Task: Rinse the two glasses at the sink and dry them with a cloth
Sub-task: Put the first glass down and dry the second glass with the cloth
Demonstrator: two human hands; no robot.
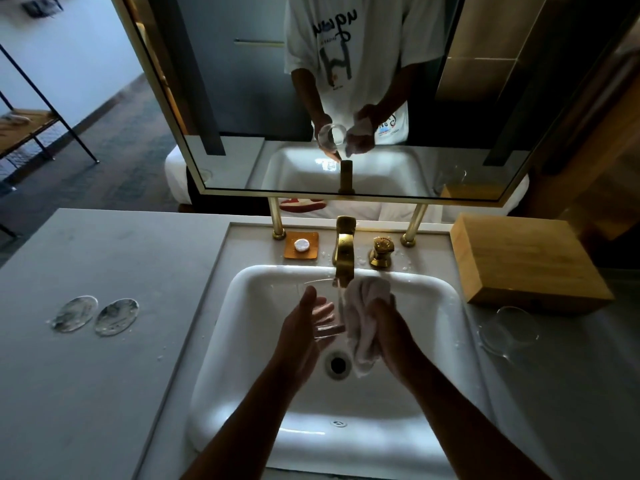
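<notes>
1. Left hand (304,327) held a clear glass (323,306) over the sink (446,296), just under the brass tap (344,251). Fingers curled round the wall of the glass, which stood roughly upright.
2. Right hand (388,327) gripped a bunched white cloth (363,317), pressed against the glass's right side. Both hands were close together, each closed on its own thing.
3. Second glass (509,332) lay on the table to the right of the sink, just in front of a wooden box (526,258). It seemed tipped on its side, though its transparency made the pose hard to read.
4. Handling judgement: glass thin-walled, rigid, light and fragile; likely slick where wet. Best held round the lower wall with a full wrap of the fingers, not by the rim, and kept low over the basin in case of a slip.
5. Cloth soft and limp, conforming readily; it could be pushed inside the glass and twisted. It should also add grip on the wet surface.
6. Water droplets spotted the table around the tap, so a glass set down there could slide.
7. Two round transparent discs (97,315) sat side by side on the table left of the sink, well apart from the hands.
</notes>
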